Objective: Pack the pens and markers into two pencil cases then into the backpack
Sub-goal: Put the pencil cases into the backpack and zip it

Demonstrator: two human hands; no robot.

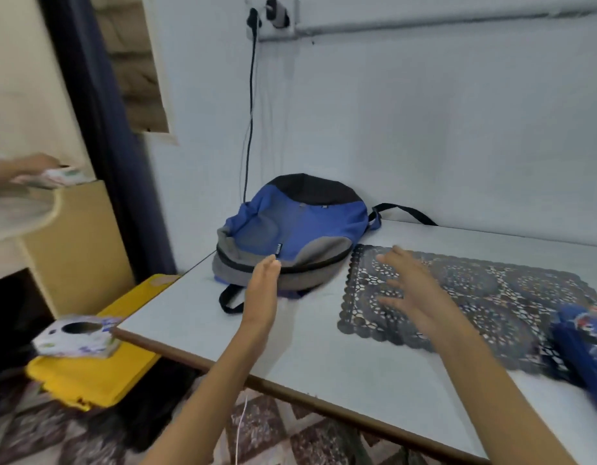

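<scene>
Backpack [290, 229] lies flat at the table's back left corner, close to the wall. It is soft blue fabric with a black top panel and a grey base band, slumped and creased, so it looks near empty. The dark zip [317, 266] curves along the grey band and looks closed, though blur makes that unsure. One black strap [404, 209] trails behind it and another loops off the front.

Left hand [262, 290] is flat with fingers pressed together, edge-on, tips at the zip line. Can't tell whether it touches or is just short. Right hand [411, 290] has fingers spread, palm down, over the mat [491, 297], holding nothing.

Likely step: open the bag. Suggest:
- pin the limp fabric with one hand beside the zip
- pull the slider with the other, following the curve
- spread the mouth wide, since soft walls will fold back in

No pens or markers in view. The blue printed pouch [582, 333] at the right edge sits on the mat and is probably a pencil case. It is soft and rounded, and too blurred to tell whether it's open.

The mat is dark openwork lace with scalloped edges and could snag small items. The table [324, 357] has a smooth pale laminate top with a brown edge strip.

Off the table on the left, a cardboard tissue box [77, 337] sits on a rigid yellow plastic lid [99, 374].
</scene>
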